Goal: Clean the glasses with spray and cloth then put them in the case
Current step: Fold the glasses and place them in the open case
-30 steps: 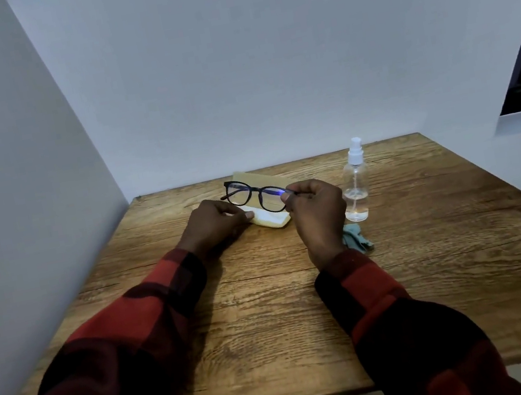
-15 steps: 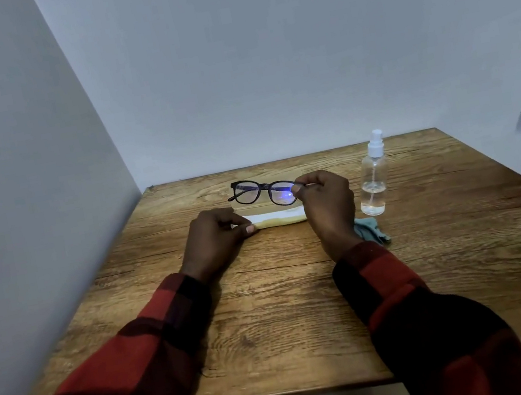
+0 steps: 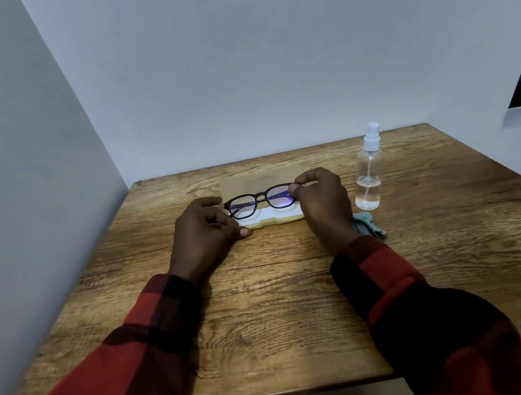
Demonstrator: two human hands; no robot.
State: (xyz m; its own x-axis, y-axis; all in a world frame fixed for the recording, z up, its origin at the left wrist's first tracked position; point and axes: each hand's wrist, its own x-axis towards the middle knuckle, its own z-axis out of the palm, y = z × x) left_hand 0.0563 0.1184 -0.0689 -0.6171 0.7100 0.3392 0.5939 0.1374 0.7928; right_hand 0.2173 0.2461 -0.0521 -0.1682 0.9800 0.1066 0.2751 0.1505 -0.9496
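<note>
Pinched at the right hinge by the right hand's fingers, the glasses are held just above the open case. The case's near left end is gripped by the left hand. Placement appears underway; level lowering is required next. Spray bottle and cloth are left on the counter.

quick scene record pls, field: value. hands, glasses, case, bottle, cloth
left hand: grips the left end of the case
right hand: pinches the right end of the glasses
glasses: black frame, held just over the open case
case: open, pale lining, lid laid back on the table
spray bottle: upright, right of the case, untouched
cloth: crumpled, near the right wrist
</note>
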